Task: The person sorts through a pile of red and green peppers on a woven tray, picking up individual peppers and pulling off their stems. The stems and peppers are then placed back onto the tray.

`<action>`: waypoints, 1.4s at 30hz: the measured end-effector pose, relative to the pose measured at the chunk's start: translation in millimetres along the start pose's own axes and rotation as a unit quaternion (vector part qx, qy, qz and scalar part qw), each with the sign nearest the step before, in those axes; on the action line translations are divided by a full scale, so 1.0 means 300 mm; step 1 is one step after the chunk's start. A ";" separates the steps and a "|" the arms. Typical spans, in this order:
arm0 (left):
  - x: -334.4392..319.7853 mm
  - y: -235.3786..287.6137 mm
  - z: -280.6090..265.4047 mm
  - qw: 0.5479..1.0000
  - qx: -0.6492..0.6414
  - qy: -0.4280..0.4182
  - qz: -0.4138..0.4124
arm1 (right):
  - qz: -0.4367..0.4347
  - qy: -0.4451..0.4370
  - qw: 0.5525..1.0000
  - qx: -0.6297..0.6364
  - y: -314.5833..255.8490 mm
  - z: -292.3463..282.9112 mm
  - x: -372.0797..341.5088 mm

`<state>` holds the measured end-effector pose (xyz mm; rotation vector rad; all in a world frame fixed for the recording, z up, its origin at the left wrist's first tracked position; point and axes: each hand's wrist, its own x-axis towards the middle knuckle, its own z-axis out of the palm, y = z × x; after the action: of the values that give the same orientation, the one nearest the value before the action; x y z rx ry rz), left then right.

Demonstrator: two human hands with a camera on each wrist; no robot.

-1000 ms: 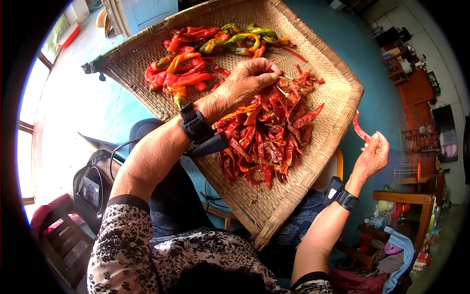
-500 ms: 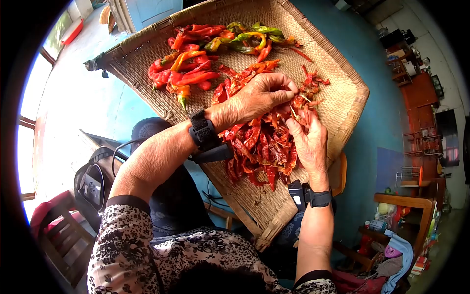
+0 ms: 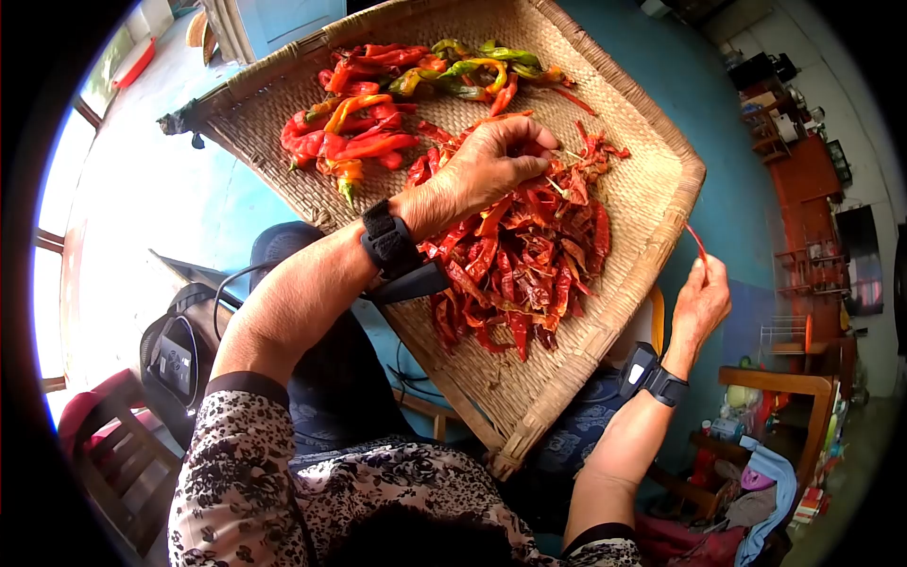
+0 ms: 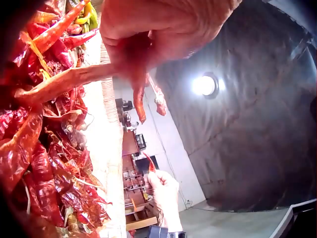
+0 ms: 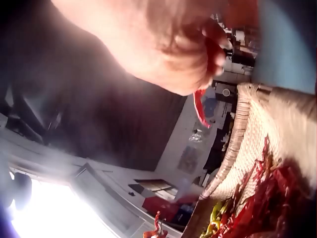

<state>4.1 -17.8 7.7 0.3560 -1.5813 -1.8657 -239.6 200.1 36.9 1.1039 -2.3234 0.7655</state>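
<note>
A heap of dried red peppers (image 3: 520, 274) lies on a woven tray (image 3: 652, 142). Over the heap's upper part, my left hand (image 3: 482, 170) pinches something red between thumb and fingers; in the left wrist view pepper ends hang below that hand (image 4: 163, 25). Beyond the tray's right edge, my right hand (image 3: 701, 304) pinches a thin red pepper (image 3: 697, 240) that points upward in the head view. The right wrist view shows this pepper (image 5: 200, 109) sticking out from the hand (image 5: 173, 54).
Glossy red peppers (image 3: 354, 137) and green-yellow peppers (image 3: 472, 74) lie at the tray's far side. The tray's near end is by the person's legs. A wooden chair (image 3: 123, 454) with a bag stands at left, another chair (image 3: 784, 383) with cloths at right.
Half a second ago my right hand was over the heap beside the left one. It has moved right, past the tray's edge, and holds a pepper there. The left hand has shifted slightly up and left.
</note>
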 end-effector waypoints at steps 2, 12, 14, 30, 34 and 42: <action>-0.006 -0.001 0.013 1.000 0.014 -0.013 0.005 | -0.033 0.058 0.984 -0.163 0.028 -0.001 -0.006; -0.047 0.001 0.080 0.990 0.089 -0.111 0.009 | 0.096 -0.301 0.790 0.525 -0.381 0.088 -0.098; -0.055 0.015 0.086 0.988 0.093 -0.124 0.000 | 0.062 -0.291 0.809 0.507 -0.372 0.130 -0.093; -0.024 0.001 0.042 0.994 0.099 -0.055 0.010 | 0.044 0.040 0.998 0.003 0.029 -0.013 0.004; -0.034 -0.005 0.060 0.997 0.021 -0.073 0.015 | -0.010 0.041 0.996 -0.075 -0.015 -0.003 0.000; -0.053 0.007 0.072 0.955 0.243 -0.150 0.080 | -0.119 -0.222 0.905 0.344 -0.377 0.118 -0.113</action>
<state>3.8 8.8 11.4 0.1488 -2.2109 -1.4400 -135.2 136.5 22.6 2.0048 -2.2297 1.4147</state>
